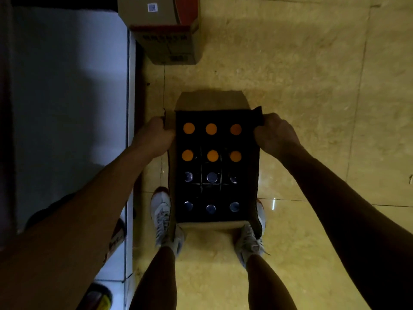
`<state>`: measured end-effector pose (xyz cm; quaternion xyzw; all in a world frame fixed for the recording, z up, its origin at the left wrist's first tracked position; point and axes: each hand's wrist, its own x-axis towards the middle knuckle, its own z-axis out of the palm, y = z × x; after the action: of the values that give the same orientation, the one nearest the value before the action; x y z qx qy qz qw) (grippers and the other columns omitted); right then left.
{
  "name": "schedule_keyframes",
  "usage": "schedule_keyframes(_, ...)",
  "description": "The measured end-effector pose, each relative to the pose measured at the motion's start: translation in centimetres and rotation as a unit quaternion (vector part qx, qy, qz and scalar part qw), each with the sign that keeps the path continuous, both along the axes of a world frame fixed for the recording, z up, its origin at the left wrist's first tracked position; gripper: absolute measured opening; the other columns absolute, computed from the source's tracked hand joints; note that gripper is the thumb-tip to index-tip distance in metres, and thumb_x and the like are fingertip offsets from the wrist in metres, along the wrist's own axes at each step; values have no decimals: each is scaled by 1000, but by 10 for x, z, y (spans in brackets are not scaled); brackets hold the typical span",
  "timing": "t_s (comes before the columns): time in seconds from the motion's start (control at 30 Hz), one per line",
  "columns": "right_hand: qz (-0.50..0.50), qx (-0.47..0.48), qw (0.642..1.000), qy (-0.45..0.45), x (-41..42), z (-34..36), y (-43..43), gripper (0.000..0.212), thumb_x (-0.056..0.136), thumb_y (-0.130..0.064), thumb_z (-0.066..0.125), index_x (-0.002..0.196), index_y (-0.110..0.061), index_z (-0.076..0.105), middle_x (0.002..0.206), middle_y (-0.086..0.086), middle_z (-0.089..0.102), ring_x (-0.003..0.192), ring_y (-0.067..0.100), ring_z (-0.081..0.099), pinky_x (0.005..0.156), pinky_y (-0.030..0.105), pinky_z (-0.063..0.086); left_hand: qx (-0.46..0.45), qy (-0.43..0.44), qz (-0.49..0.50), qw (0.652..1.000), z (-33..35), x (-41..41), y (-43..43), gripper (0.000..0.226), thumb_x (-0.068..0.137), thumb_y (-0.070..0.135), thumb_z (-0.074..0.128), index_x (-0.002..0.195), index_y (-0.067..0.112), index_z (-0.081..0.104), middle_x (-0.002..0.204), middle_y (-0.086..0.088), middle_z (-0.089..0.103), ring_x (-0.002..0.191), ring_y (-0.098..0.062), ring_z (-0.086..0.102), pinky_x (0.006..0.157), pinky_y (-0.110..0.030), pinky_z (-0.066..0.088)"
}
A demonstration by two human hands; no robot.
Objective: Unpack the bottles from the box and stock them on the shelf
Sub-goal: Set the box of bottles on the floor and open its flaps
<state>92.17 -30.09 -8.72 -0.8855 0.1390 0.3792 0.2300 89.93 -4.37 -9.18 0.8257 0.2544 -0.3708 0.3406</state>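
An open cardboard box (212, 100) stands on the floor between my feet. Inside it stand several bottles in rows: those in the far two rows have orange caps (211, 129), those in the near two rows have dark shiny caps (211, 177). A thin divider runs between the bottles. My left hand (154, 136) grips the box's left side flap near its far end. My right hand (276, 133) grips the right side flap, which stands up dark beside my fingers. A white shelf (71, 97) runs along the left, dim and in shadow.
A second cardboard box (166, 30), shut and with red print, stands on the floor ahead, against the shelf's edge. The yellow tiled floor (312, 86) spreads to the right. Dark items lie low on the shelf at the lower left.
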Motion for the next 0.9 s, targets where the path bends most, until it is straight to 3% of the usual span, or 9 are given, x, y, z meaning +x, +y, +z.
schedule_keyframes(0.17,8,-15,999,-36,-5,0,6,18,96,-21,44,86,-16,58,87,12,67,83,37,65,70,36,46,-4,-17,38,999,3,-7,-12,30,103,19,46,73,21,49,68,-3,49,68,-24,50,56,-28,30)
schedule_keyframes(0.3,-13,6,998,-60,-19,-1,4,29,102,-30,40,117,-15,61,105,12,70,94,36,67,76,39,51,4,-51,81,995,9,-20,-24,24,105,19,44,120,19,63,94,-9,64,75,-19,52,56,-25,32)
schedule_keyframes(0.37,-19,20,997,-72,-28,1,-3,32,101,-29,43,127,-14,55,111,13,68,97,35,66,79,41,53,38,-75,100,991,13,-33,-29,27,107,20,44,129,11,59,108,-13,62,86,-18,51,59,-26,32)
schedule_keyframes(0.43,-39,41,995,-83,-41,2,-14,38,101,-25,47,137,-14,46,114,14,67,98,36,67,80,44,55,79,-107,123,983,13,-52,-28,33,107,19,46,138,11,53,127,-17,62,99,-24,56,75,-26,38)
schedule_keyframes(0.57,-94,64,986,-123,-78,2,-34,70,100,-21,52,158,-19,14,118,9,66,88,34,68,76,52,59,81,-180,172,965,1,-101,-14,74,101,11,44,159,40,11,156,-10,46,136,-32,51,113,-49,42)
schedule_keyframes(0.63,-101,47,984,-137,-96,-3,-41,80,100,-20,53,162,-25,3,133,17,59,94,39,67,77,51,57,91,-204,161,961,-2,-121,-16,85,93,5,42,159,45,5,159,-9,38,140,-33,46,114,-54,40)
schedule_keyframes(0.73,-77,-4,989,-128,-121,-20,-43,92,98,-11,56,162,-27,-8,140,22,45,84,36,59,66,40,46,181,-191,69,962,-11,-141,-18,93,87,-5,55,162,30,15,153,-18,33,132,-44,46,101,-56,45)
schedule_keyframes(0.8,-61,-21,989,-131,-134,-33,-38,93,99,-13,57,162,-27,-10,139,22,38,94,36,56,66,39,47,221,-173,-3,960,-25,-146,-16,88,90,12,65,162,27,17,160,-25,21,139,-49,35,103,-60,44)
schedule_keyframes(0.9,-53,-53,988,-133,-140,-51,-31,95,99,-32,60,162,-26,-10,145,27,29,120,43,44,85,49,50,231,-97,-10,968,-45,-147,-7,89,94,47,63,163,34,8,168,-22,-7,153,-48,7,110,-67,34)
